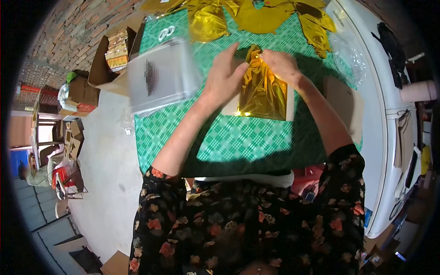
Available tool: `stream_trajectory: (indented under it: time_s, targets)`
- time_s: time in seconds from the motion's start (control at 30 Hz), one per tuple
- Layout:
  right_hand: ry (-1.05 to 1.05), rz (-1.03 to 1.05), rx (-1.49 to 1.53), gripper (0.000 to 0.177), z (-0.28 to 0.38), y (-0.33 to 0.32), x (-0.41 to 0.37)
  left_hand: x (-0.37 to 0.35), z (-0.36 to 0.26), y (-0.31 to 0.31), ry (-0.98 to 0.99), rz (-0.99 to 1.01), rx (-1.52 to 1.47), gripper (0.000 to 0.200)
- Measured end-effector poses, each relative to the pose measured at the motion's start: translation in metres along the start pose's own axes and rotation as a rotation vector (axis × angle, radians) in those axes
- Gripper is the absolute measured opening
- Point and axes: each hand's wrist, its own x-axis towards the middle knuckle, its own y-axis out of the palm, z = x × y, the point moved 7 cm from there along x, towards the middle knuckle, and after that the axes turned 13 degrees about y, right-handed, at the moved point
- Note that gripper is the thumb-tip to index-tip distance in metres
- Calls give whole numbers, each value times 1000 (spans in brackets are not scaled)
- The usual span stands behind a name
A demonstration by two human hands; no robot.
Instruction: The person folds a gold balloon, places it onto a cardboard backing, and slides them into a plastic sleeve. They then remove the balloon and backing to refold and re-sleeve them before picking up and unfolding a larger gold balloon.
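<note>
A gold foil balloon (265, 98), flat and creased, lies folded over a pale card (290, 107) on the green checked tablecloth (229, 137). My right hand (282, 66) has its fingers closed on the bunched upper part of the foil. On the other side, my left hand (224, 78) is open, fingers stretched and thumb at the foil's left edge. Left of that hand lies a stack of clear plastic bags (160, 75) with dark print. More flat gold foil pieces (259, 18) are spread along the far edge of the table.
Crumpled clear plastic (348, 59) and another pale card (343, 105) lie at the right, beside a white appliance (380, 137). An open cardboard box (103, 75) stands beyond the table's left edge. A person (41, 172) is at the far left.
</note>
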Motion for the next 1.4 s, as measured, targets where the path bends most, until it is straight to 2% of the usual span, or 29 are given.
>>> stream_trajectory:
  time_s: [0.1, 0.23, 0.33, 0.43, 0.47, 0.57, 0.6, 0.63, 0.7, 0.73, 0.8, 0.9, 0.93, 1.03, 1.1, 1.17, 1.2, 1.3, 1.33, 1.37, 1.4]
  targets:
    - [-50, -20, 135, 39, 1, 6, -13, -13, 17, 7, -187, 101, -216, 73]
    - [-120, 37, 369, 36, 10, 5, -39, -17, 1, 4, -104, 252, -160, 82]
    - [-119, 69, 373, 34, 19, 1, -60, -11, -18, -13, -112, 376, 65, 89]
    - [-167, 6, 321, 30, 31, -8, -77, -16, -6, -11, -211, 490, -114, 87]
    - [-193, -21, 268, 29, 35, -10, -81, -22, 11, -1, -175, 505, -132, 78]
    - [-236, -60, 148, 27, 53, -14, -93, -26, -1, -4, -269, 675, -243, 67]
    - [-274, -81, 128, 26, 61, -17, -98, -23, -19, -16, -283, 699, -224, 54]
    - [-312, -99, 107, 25, 66, -19, -102, -24, -17, -16, -302, 733, -198, 49]
    - [-333, -74, 147, 26, 69, -21, -106, -25, -10, -17, -344, 801, -146, 44]
    - [-314, -53, 178, 26, 70, -23, -107, -25, -5, -14, -302, 779, -209, 47]
    - [-253, -6, 318, 27, 67, -27, -109, -28, 1, -15, -360, 746, -265, 44]
    - [-170, -17, 446, 43, 56, -46, -115, -31, -8, -21, -411, 677, -341, 39]
    - [-174, 22, 532, 55, 47, -46, -113, -30, -11, -24, -422, 651, -365, 37]
    - [-213, 102, 573, 63, 14, -49, -104, -28, 5, -29, -472, 667, -311, 35]
    - [-139, 195, 511, 53, 2, -50, -103, -18, 6, -35, -402, 609, -288, 38]
    - [-231, 237, 675, 45, 7, -53, -110, -7, 3, -42, -363, 566, -221, 39]
    - [-257, 201, 636, 30, 9, -60, -115, 1, -9, -48, -308, 510, -225, 42]
    - [-825, -491, -48, 26, 23, -90, -147, 19, -79, -84, -296, 493, 175, 40]
    - [-587, -367, 146, 26, 23, -97, -149, 19, -92, -86, -2, 360, 146, 36]
    - [-346, -281, 357, 27, 20, -103, -155, 12, -109, -92, 267, 231, 153, 21]
    - [-423, -381, 396, 28, 16, -104, -165, 4, -132, -96, 503, 118, 245, 16]
